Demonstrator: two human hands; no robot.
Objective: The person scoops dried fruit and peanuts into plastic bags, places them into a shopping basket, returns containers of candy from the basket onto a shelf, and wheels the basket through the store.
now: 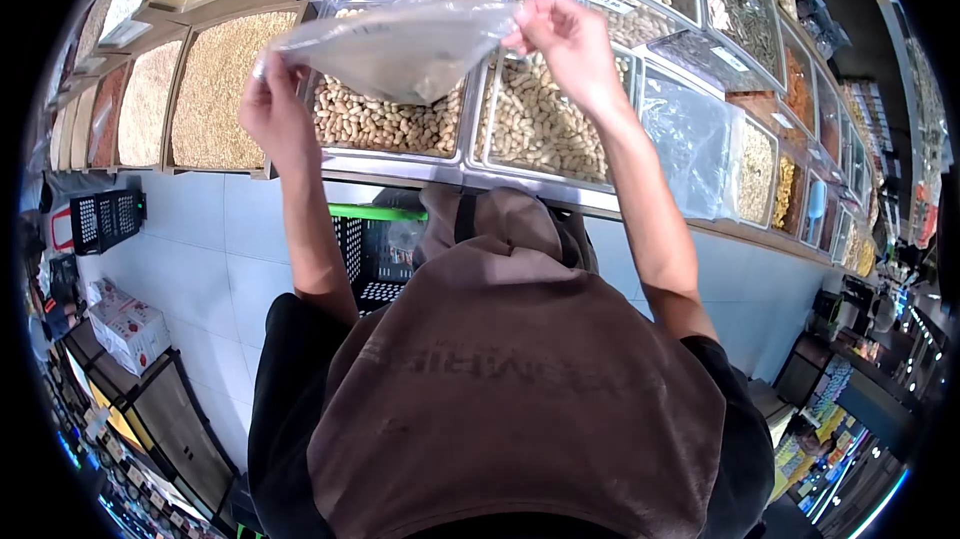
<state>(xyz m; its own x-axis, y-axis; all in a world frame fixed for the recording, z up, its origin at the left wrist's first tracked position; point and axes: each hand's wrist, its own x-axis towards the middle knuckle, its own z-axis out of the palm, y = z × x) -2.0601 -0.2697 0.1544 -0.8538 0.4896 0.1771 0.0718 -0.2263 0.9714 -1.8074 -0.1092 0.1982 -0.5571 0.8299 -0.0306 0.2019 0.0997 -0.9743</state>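
- Clear plastic bag: aloft over the peanut bins, drawn out between both hands, belly sagging; cannot tell whether the mouth is parted
- Left hand: fingers closed in a pinch on the bag's left end
- Right hand: thumb and fingertips pinched on the right end, a little higher
- Handling, my judgement: level the two ends, pull evenly, keep some slack; thin film may cling or tear if yanked. Pinching one layer per side would help part it
- Beneath: darker unshelled peanuts, paler ones beside them; keep the film's low edge off the nuts
- Right: loose clear plastic over the bins
- Nearer the body: black basket, green rim
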